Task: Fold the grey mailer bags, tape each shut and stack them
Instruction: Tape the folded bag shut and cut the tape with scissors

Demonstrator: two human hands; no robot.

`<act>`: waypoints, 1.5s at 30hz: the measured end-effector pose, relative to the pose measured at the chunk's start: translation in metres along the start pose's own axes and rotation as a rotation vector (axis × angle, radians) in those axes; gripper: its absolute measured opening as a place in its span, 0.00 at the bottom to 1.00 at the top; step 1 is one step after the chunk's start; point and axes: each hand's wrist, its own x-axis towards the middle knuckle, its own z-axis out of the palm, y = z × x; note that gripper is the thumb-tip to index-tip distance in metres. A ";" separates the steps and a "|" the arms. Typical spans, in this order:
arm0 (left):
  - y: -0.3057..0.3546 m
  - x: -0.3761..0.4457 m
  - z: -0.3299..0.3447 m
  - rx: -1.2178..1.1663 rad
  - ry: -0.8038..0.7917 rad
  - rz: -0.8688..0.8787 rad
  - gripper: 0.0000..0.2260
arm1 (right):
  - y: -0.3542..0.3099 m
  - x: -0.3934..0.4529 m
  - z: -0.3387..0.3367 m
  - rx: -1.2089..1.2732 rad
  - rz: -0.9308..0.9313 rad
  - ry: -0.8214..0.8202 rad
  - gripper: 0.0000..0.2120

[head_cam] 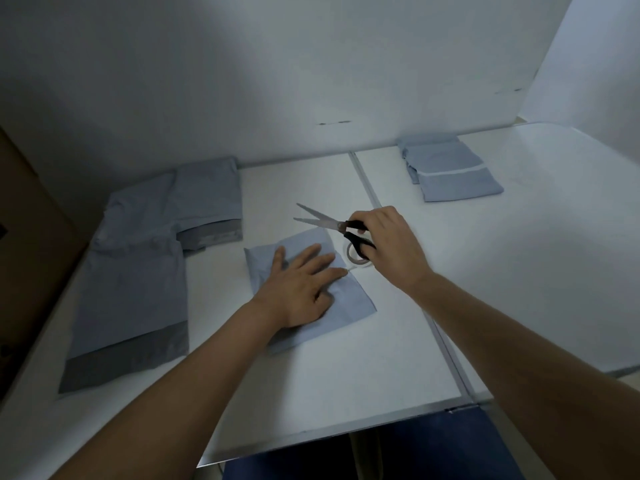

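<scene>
Head view, single frame. White table (519,271) with a metal seam running front to back, white wall panels behind.

Left hand (301,289): flat, fingers spread, palm pressing down on a folded grey mailer bag (349,299) lying at mid-table, just left of the seam. Bag sits at an angle, its far corner reaching toward the scissors.

Right hand (388,247): fingers curled through the black handles of a pair of scissors (332,225), gripping them. Blades parted, tips pointing left and away, held above the bag's far corner. Whether the blades touch anything, cannot tell.

Tape roll (353,258): clear, partly hidden under the right hand and scissor handle, lying just beside the bag's right edge. A thin strip appears to run from it to the bag near the left fingertips; blurred, not certain.

Unfolded grey mailer bags (138,271): spread flat and overlapping at left, darker flap bands showing.

Stack of folded bags (450,171): far right of the seam, near the wall, well apart from the hands.
</scene>
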 end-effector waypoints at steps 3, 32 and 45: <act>0.002 0.003 -0.004 -0.016 0.046 0.046 0.27 | 0.006 -0.001 0.003 0.055 0.029 0.019 0.19; 0.010 0.007 0.018 -0.215 0.272 0.092 0.24 | -0.026 -0.061 -0.090 0.590 0.849 -0.716 0.20; 0.009 0.006 0.030 -0.336 0.340 0.059 0.22 | -0.034 -0.061 -0.062 0.503 0.780 -0.616 0.23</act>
